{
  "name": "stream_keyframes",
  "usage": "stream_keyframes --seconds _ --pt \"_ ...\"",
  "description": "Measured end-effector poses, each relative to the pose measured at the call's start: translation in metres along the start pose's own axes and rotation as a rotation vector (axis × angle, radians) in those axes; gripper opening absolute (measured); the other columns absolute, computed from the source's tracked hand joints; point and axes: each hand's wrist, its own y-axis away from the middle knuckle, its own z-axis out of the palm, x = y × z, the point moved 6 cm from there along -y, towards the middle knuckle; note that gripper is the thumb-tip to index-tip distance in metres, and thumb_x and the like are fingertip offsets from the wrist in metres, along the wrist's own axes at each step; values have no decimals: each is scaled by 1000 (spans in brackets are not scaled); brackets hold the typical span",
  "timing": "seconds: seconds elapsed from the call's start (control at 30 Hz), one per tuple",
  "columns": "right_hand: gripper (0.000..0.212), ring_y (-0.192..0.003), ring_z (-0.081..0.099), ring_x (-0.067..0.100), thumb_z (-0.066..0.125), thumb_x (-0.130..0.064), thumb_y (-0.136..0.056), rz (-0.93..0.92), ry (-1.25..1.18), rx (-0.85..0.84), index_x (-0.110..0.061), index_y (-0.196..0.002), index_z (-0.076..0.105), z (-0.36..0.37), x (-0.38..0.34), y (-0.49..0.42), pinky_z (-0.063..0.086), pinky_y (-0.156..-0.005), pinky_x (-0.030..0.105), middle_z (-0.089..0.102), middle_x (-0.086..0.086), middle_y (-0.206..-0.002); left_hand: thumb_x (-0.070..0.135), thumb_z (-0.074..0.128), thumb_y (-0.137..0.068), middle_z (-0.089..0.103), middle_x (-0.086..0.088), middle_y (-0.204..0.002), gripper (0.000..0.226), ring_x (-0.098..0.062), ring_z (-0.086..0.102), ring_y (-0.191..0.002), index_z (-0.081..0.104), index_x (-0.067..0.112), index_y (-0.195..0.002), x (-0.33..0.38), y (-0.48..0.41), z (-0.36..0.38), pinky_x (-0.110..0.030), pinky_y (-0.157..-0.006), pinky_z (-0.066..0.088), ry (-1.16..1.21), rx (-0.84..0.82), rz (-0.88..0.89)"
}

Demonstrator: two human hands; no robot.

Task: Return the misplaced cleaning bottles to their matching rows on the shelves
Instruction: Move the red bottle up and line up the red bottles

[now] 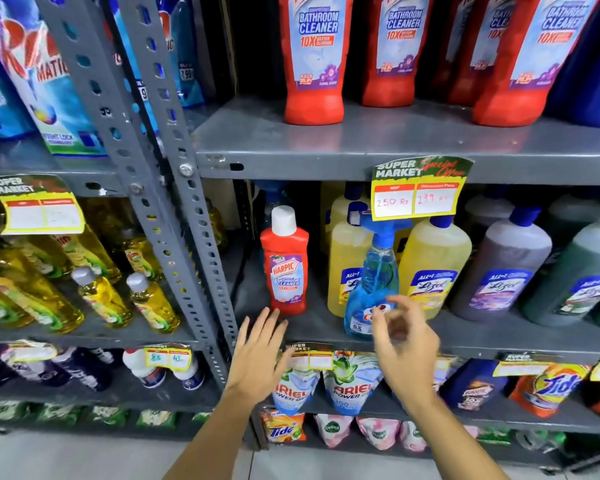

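A small red Harpic bathroom cleaner bottle (285, 268) with a white cap stands alone at the left end of the middle shelf (312, 327). Right of it a blue spray bottle (373, 289) stands in front of yellow Lizol bottles (430, 268). Larger red bathroom cleaner bottles (314, 60) line the upper shelf (361, 147). My left hand (260, 355) is open with its fingers spread just below the small red bottle, holding nothing. My right hand (404, 344) is loosely curled, empty, in front of the spray bottle's base.
Grey and green Lizol bottles (499, 271) fill the right of the middle shelf. A slotted grey upright (174, 209) divides the racks; yellow dish liquid bottles (101, 296) lie left of it. Ariel pouches (350, 382) and Tide packs (551, 386) sit below. A price tag (418, 194) hangs from the upper shelf's edge.
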Motion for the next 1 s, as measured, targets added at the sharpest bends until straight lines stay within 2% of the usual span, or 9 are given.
stream_keyframes --seconds 0.1,0.2,0.3,0.37,0.47,0.6,0.73,0.87,1.0 --pt "24 -73 61 9 65 -24 -88 -68 20 -240 -19 -111 60 58 -16 -12 52 -65 28 61 -11 -79 55 18 -103 45 -6 -149 64 -21 29 -142 50 15 -141 -8 6 11 -47 -112 14 14 -69 32" --pt "62 -96 62 17 65 -32 -87 6 167 -429 -17 -141 38 116 -15 -27 54 -84 42 58 1 -114 59 19 -102 40 -5 -152 66 -18 20 -143 45 16 -144 -8 9 17 -44 -113 7 98 -86 32" --pt "89 -124 52 27 73 -34 -82 152 182 -482 -10 -151 20 156 -1 -39 48 -99 43 44 12 -139 59 20 -102 42 -4 -151 65 -18 22 -142 44 17 -144 -10 10 18 -44 -114 6 81 -106 32" --pt "97 -125 52 28 83 -35 -71 249 113 -474 -8 -146 29 174 12 -49 47 -102 44 48 13 -136 59 20 -102 41 -3 -152 64 -17 22 -142 42 18 -145 -12 10 20 -44 -113 8 62 -114 36" --pt "84 -113 62 26 93 -26 -57 353 -8 -495 -12 -128 49 191 27 -63 51 -99 44 63 10 -123 58 20 -102 40 -3 -152 63 -19 25 -142 40 19 -146 -13 10 20 -46 -112 12 49 -99 46" --pt "73 -105 65 24 93 -19 -57 295 -4 -508 -12 -119 57 193 29 -68 53 -95 42 69 9 -115 59 17 -101 38 -4 -153 65 -21 27 -143 37 18 -148 -11 11 21 -47 -114 11 5 -111 49" --pt "67 -100 67 19 92 -20 -60 140 20 -552 -14 -119 59 177 14 -55 55 -89 35 71 6 -110 62 8 -97 9 0 -163 72 -17 -3 -149 15 21 -155 -9 11 16 -44 -118 -10 -1 -85 47" --pt "70 -101 66 14 89 -33 -64 -97 69 -613 -20 -124 57 142 -24 -43 55 -90 38 71 -1 -109 52 40 -97 51 -6 -143 53 -23 21 -146 61 13 -128 1 13 -17 -50 -119 1 88 139 159" --pt "61 -97 64 -7 94 -31 -56 -325 -99 -561 -21 -110 68 71 -103 -52 51 -87 17 69 -26 -99 31 59 -87 60 1 -129 31 -21 39 -137 68 16 -113 10 10 -88 -54 -119 10 226 417 224"
